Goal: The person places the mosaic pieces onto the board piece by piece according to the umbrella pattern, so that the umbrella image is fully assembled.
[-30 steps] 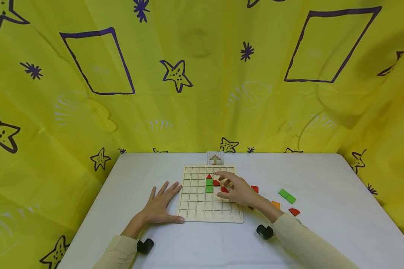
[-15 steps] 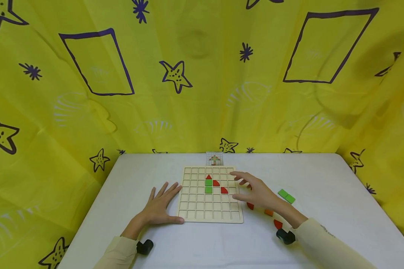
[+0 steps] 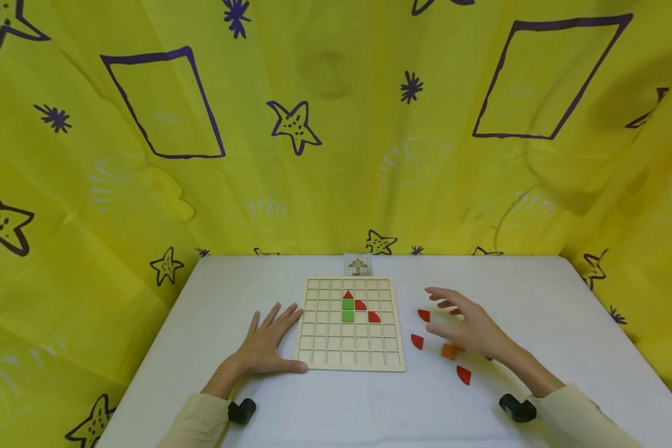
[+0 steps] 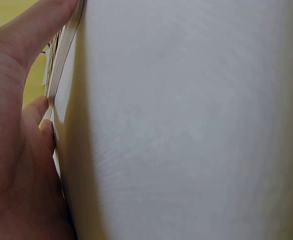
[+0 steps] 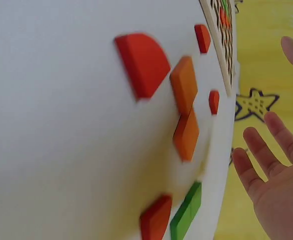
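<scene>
The left hand lies with its grip spread at the left edge of the gridded wooden board, thumb by the near corner. The board rests on the white-covered counter, just nearer than a pattern card. On it, a red triangle tops two green squares, with two red quarter-circles stepping down to their right. The right hand hovers above the counter right of the board, grip spread, thumb apart from the fingers. Around and beneath it lie loose red quarter-circles, two orange squares meeting corner to corner, and green pieces.
</scene>
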The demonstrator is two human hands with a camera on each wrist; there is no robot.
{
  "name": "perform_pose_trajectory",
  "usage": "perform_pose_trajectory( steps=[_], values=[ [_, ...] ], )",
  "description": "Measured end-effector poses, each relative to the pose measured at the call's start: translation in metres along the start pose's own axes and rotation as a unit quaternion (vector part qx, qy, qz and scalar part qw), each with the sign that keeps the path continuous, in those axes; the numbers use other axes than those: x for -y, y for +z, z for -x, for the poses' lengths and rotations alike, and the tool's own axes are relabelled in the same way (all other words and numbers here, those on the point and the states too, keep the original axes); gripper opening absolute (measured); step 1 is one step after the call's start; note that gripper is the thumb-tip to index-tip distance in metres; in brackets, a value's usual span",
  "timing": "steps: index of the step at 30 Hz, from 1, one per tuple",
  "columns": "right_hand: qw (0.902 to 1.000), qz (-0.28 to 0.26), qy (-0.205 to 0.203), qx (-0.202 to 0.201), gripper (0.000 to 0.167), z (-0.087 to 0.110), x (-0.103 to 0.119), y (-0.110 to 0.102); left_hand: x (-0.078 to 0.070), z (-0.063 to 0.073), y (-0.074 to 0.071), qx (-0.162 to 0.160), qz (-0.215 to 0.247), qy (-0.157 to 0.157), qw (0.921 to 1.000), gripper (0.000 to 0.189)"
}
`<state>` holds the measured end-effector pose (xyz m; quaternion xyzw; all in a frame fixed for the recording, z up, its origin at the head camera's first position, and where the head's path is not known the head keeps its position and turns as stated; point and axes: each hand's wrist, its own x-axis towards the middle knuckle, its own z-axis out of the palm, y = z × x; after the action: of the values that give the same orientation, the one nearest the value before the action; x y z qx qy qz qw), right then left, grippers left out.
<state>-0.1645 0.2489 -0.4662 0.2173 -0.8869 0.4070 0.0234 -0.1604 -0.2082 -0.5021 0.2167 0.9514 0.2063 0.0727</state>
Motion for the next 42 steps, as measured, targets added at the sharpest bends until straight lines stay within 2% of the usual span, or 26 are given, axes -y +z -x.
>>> perform_pose_trajectory(
  steps=[6, 16, 25, 35, 42],
  values=[
    [0.9988, 0.034, 0.005, -0.034, 0.069, 0.021, -0.015, -0.021, 0.0, 0.0, 0.001, -0.009, 0.001, 0.006, 0.9999, 0.119],
    [0.9947, 0.053, 0.063, -0.06, 0.069, 0.047, -0.031, -0.038, 0.002, -0.001, 0.0, 0.004, -0.001, -0.003, 1.0, 0.118],
    [0.9925, 0.066, 0.083, -0.061, 0.064, 0.057, -0.043, -0.041, 0.002, -0.001, 0.002, 0.0, 0.0, -0.004, 1.0, 0.118],
    [0.9872, 0.064, 0.143, -0.032, 0.06, 0.063, -0.056, -0.045, 0.002, -0.001, 0.001, 0.009, -0.004, -0.008, 0.9999, 0.119],
    [0.9872, 0.075, 0.136, -0.035, 0.044, 0.063, -0.065, -0.042, 0.001, -0.002, 0.002, 0.005, -0.006, -0.009, 0.9999, 0.118]
  ],
)
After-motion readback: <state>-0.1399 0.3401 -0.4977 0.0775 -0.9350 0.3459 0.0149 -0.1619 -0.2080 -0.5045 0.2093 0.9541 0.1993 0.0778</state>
